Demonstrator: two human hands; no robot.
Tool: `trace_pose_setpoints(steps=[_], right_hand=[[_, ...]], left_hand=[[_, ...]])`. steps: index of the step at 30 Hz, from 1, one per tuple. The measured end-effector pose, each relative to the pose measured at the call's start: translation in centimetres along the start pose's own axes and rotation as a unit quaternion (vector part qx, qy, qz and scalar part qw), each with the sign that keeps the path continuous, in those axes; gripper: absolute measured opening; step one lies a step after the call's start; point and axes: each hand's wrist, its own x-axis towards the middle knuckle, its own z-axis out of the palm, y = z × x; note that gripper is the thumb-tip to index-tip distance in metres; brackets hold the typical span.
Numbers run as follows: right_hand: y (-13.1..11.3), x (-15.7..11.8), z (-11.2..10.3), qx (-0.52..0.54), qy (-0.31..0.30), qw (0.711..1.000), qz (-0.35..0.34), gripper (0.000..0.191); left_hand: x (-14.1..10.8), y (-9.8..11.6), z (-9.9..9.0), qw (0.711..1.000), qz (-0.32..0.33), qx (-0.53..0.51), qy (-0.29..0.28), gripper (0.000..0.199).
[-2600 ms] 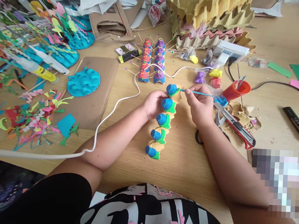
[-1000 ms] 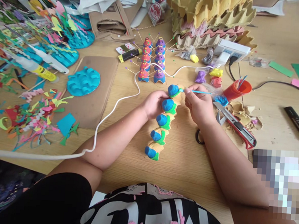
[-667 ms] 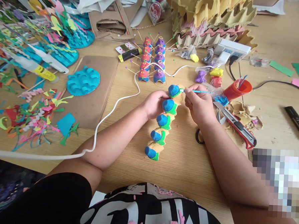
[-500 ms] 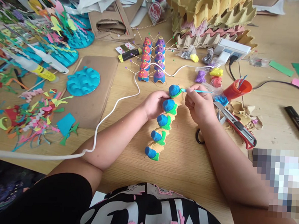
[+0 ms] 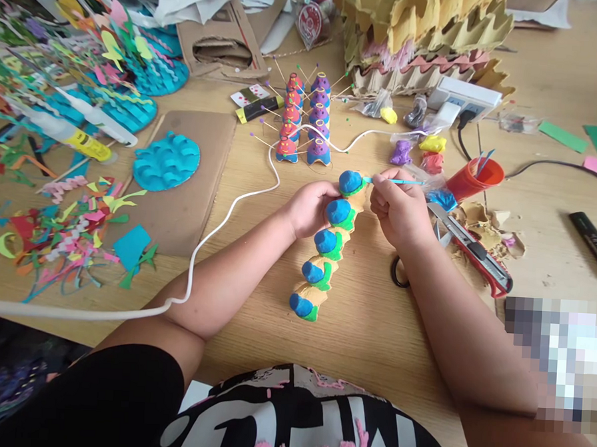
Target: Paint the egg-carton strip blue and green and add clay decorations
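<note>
A strip of egg carton (image 5: 316, 293) runs up the middle of the table, its bumps capped with blue clay and edged with green clay. My left hand (image 5: 312, 209) grips the strip by its far left side, fingers partly hidden behind it. In my right hand (image 5: 399, 205) is a thin light-blue modelling stick (image 5: 405, 182), pinched between thumb and fingers. The stick's left tip touches the green clay at the edge of the farthest bump. Two finished-looking carton caterpillars, one red-faced (image 5: 289, 126) and one purple (image 5: 319, 124), stand beyond my hands.
A white cable (image 5: 240, 197) crosses my left forearm. Right of my right hand lie a utility knife (image 5: 470, 249), carton scraps (image 5: 479, 219), and an orange cup (image 5: 475, 179). Packets of clay (image 5: 401, 152) sit near a power strip (image 5: 464, 97). Paper scraps (image 5: 67, 238) and cardboard (image 5: 178, 224) cover the left.
The far end of the carton strip has shifted slightly to the right and tilted a little. The stick stays against the far bump's green clay, with my right hand almost unmoved.
</note>
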Motion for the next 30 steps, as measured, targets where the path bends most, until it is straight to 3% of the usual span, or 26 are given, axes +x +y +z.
trace_pose_setpoints(steps=[7, 20, 30], right_hand=[[-0.09, -0.08, 0.12, 0.002, 0.019, 1.0, 0.002, 0.047], [-0.2, 0.1, -0.2, 0.015, 0.001, 1.0, 0.005, 0.047], [-0.29, 0.22, -0.44, 0.017, -0.004, 0.999, 0.037, 0.045]], left_hand=[[0.26, -0.21, -0.42, 1.0, 0.008, -0.002, -0.004, 0.023], [0.2, -0.25, -0.46, 1.0, 0.006, 0.02, -0.009, 0.026], [0.29, -0.39, -0.61, 0.998, 0.019, 0.036, -0.043, 0.027]])
